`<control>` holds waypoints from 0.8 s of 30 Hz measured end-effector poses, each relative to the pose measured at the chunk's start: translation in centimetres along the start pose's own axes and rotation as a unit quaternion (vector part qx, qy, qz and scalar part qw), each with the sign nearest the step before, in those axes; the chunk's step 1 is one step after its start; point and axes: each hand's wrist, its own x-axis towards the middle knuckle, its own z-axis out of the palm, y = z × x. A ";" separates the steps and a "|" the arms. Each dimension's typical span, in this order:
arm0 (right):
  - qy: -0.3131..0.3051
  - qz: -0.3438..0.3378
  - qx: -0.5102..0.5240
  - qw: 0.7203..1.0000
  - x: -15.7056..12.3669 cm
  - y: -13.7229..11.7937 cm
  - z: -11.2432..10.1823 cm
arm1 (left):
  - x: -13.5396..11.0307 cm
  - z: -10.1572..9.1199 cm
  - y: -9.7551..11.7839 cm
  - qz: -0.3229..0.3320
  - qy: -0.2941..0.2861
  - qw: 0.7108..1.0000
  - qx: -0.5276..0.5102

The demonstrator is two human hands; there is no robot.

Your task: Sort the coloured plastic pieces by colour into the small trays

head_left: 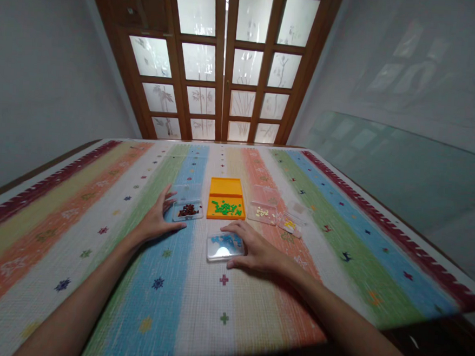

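My left hand (156,219) rests on the striped cloth with thumb and fingers around the left side of a clear box of dark red-brown pieces (187,211). My right hand (257,250) curls round the right side of a closed clear box with blue pieces (224,246); its fingers touch the top and bottom edges. Between and behind them lies an open orange box (226,200) holding green pieces.
Two more clear boxes, one with pale pieces (262,212) and one with yellow pieces (290,224), sit right of the orange box. The striped tablecloth (75,231) covers the table. A glass pane (404,173) leans at the right; wooden doors (225,63) stand behind.
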 end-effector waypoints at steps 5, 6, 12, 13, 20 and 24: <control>-0.005 0.011 -0.004 1.000 0.0 -0.4 -0.2 | 0.2 -0.5 0.2 0.003 0.030 1.000 -0.007; -0.005 0.012 -0.004 1.000 0.0 -0.3 -0.2 | 0.2 -0.7 0.4 0.003 0.033 0.999 -0.005; 0.069 -0.044 -0.035 0.996 0.4 0.6 -0.6 | 0.0 -0.5 3.3 0.042 0.094 0.993 -0.053; 0.088 -0.049 -0.041 0.994 0.5 0.8 -0.7 | -0.1 0.0 3.9 0.057 0.097 0.992 -0.062; 0.180 -0.031 -0.033 0.983 0.9 0.7 -1.3 | -1.8 4.0 8.3 0.131 0.055 0.983 -0.113; 0.182 -0.056 -0.013 0.982 0.8 0.0 -1.1 | -2.7 5.4 9.9 0.183 0.023 0.978 -0.098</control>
